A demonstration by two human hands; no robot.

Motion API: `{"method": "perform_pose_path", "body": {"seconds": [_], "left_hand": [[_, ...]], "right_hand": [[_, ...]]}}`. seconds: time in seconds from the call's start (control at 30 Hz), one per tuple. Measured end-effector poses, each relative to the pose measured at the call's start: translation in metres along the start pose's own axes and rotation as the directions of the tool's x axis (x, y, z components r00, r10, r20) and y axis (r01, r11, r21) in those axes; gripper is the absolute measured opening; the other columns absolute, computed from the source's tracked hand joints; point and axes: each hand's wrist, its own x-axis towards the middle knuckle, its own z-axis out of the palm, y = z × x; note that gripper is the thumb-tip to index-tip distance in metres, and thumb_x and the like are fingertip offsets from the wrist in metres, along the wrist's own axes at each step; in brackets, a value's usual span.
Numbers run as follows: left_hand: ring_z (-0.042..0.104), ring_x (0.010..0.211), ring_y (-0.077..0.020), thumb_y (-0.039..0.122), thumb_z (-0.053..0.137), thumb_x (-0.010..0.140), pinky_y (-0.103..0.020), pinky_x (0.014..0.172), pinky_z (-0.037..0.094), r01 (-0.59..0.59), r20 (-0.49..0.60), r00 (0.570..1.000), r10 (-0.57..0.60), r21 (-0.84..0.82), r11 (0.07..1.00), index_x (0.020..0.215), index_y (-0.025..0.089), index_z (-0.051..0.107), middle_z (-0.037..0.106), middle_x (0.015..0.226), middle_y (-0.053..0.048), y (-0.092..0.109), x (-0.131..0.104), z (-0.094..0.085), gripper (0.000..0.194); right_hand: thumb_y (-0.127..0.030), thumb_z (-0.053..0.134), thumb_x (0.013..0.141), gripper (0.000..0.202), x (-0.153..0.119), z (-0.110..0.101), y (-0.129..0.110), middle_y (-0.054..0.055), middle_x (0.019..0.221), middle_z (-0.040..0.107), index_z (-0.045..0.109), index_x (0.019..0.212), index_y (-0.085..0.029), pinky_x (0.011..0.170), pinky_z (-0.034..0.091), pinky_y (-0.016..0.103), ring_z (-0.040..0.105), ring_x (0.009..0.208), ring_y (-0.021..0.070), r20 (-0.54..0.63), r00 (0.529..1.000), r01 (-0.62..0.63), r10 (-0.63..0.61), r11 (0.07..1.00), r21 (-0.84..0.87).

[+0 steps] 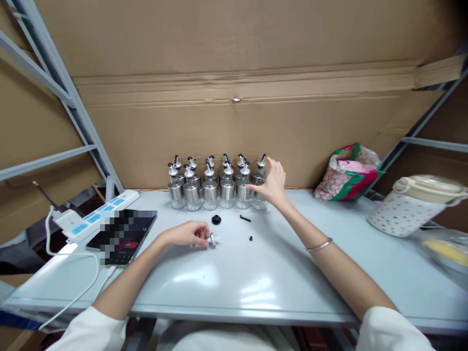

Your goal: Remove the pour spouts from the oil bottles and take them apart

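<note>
My left hand [192, 234] rests low over the table, its fingers pinched on a small silver-and-whitish pour spout [212, 239]. Farther back, my right hand [272, 184] has thumb and fingers spread in front of the rightmost glass bottle [260, 201]; whether it touches the glass I cannot tell. That bottle has a metal band and a black-tipped spout. To its left, several similar bottles [210, 192] stand upright in two rows. Nearer me lie a round black stopper [216, 220], a thin black lever piece [245, 218] and a tiny black cap [250, 238].
At left are a phone [137, 229] with its screen partly blurred out, a white power strip [106, 212] and a cable. On the right stand a patterned bag [341, 178], a dotted white container [405, 207] and a bowl [444, 251]. Cardboard [234, 126] walls the back.
</note>
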Motion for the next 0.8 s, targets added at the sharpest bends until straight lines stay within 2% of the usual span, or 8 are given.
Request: {"method": "perform_pose_path", "body": {"seconds": [0.1,0.23,0.43,0.5,0.6,0.67,0.77,0.8], "left_hand": [[0.046,0.060,-0.0107,0.036,0.068,0.069,-0.022,0.057,0.035,-0.007,-0.005,1.000,0.007,-0.004,1.000,0.085,0.016,0.055,0.053,0.067,0.004,-0.002,0.000,0.000,0.029],[0.045,0.058,-0.0099,0.038,0.067,0.071,-0.022,0.056,0.034,-0.014,-0.012,1.000,0.014,-0.007,1.000,0.086,0.015,0.055,0.053,0.067,0.003,-0.002,0.001,0.000,0.029],[0.047,0.056,-0.0101,0.047,0.061,0.076,-0.022,0.055,0.035,-0.013,-0.096,0.995,0.017,0.043,0.999,0.085,0.015,0.057,0.057,0.065,0.002,0.005,-0.003,-0.001,0.034],[0.044,0.055,-0.0097,0.047,0.063,0.074,-0.022,0.054,0.033,-0.004,-0.137,0.990,0.017,0.094,0.996,0.082,0.015,0.057,0.052,0.062,0.004,0.006,-0.004,-0.004,0.033],[0.038,0.054,-0.0090,0.044,0.062,0.074,-0.022,0.053,0.029,-0.034,-0.245,0.968,0.060,0.111,0.993,0.075,0.015,0.055,0.043,0.057,0.006,0.008,-0.003,-0.003,0.029],[0.037,0.056,-0.0096,0.043,0.057,0.077,-0.023,0.055,0.031,-0.114,-0.406,0.905,0.128,0.057,0.992,0.077,0.017,0.051,0.041,0.060,0.005,0.011,0.001,0.007,0.026],[0.047,0.072,-0.0128,0.041,0.054,0.080,-0.026,0.068,0.041,-0.304,-0.683,0.698,0.217,-0.008,0.953,0.093,0.021,0.043,0.048,0.079,0.001,0.019,0.007,0.040,0.026],[0.050,0.082,-0.0145,0.041,0.055,0.080,-0.028,0.074,0.043,-0.381,-0.702,0.663,0.258,-0.020,0.924,0.099,0.022,0.041,0.049,0.090,-0.002,0.022,0.008,0.053,0.030]], "right_hand": [[-0.047,0.071,0.070,0.076,-0.005,0.003,-0.008,0.025,0.150,0.021,0.039,0.132,-0.015,0.104,0.010,0.071,0.009,0.140,0.0419,0.050,0.991,0.127,-0.120,0.981,-0.144],[-0.048,0.061,0.079,0.051,-0.005,0.007,-0.020,0.024,0.149,0.025,0.055,0.116,-0.013,0.103,0.006,0.073,0.010,0.141,0.0413,0.050,0.968,0.251,-0.246,0.951,-0.182],[-0.035,0.051,0.088,0.024,0.001,0.011,-0.028,0.021,0.145,0.033,0.061,0.092,-0.014,0.106,0.008,0.071,0.016,0.140,0.0378,0.043,0.990,0.138,-0.134,0.986,-0.091],[-0.034,0.049,0.088,0.022,0.002,0.007,-0.030,0.019,0.143,0.037,0.059,0.093,-0.015,0.108,0.006,0.069,0.020,0.139,0.0360,0.010,0.995,0.101,-0.101,0.994,-0.043],[-0.036,0.044,0.090,0.025,0.002,-0.008,-0.037,0.018,0.138,0.041,0.053,0.104,-0.017,0.110,0.011,0.065,0.026,0.137,0.0329,-0.121,0.992,0.047,-0.039,0.996,0.070],[-0.037,0.038,0.092,0.030,0.001,-0.022,-0.046,0.017,0.135,0.044,0.047,0.114,-0.018,0.109,0.022,0.059,0.032,0.134,0.0302,-0.188,0.982,0.045,-0.006,0.978,0.202],[-0.037,0.030,0.095,0.033,-0.003,-0.043,-0.062,0.014,0.123,0.052,0.035,0.123,-0.021,0.099,0.041,0.045,0.052,0.116,0.0235,-0.139,0.990,0.067,0.006,0.857,0.510],[-0.038,0.031,0.094,0.032,-0.006,-0.049,-0.067,0.012,0.116,0.056,0.034,0.122,-0.023,0.095,0.044,0.041,0.057,0.108,0.0217,-0.083,0.996,0.062,-0.014,0.789,0.611]]}}
